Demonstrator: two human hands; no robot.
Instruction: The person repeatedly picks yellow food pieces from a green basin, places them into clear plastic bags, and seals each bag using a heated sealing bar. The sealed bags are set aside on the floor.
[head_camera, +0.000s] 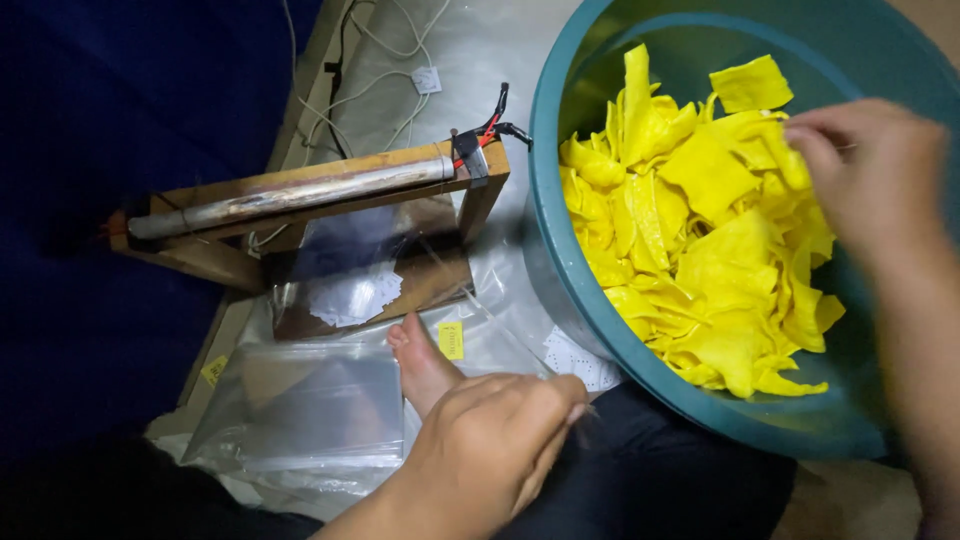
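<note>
dim, warm indoor light from above; the left side sinks into deep blue-black shadow. soft glare on the clear plastic bags (300, 400). the right hand (870, 175) is motion-blurred; the yellow chips (700, 230) are sharp and bright.

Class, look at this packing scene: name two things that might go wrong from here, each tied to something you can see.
1. The right hand picks at brittle-looking yellow chips in the teal tub; pieces may break or spill.
2. The left hand and a bare foot sit near the wooden sealer's metal bar; if hot, it might burn skin or melt the clear bags.
</note>
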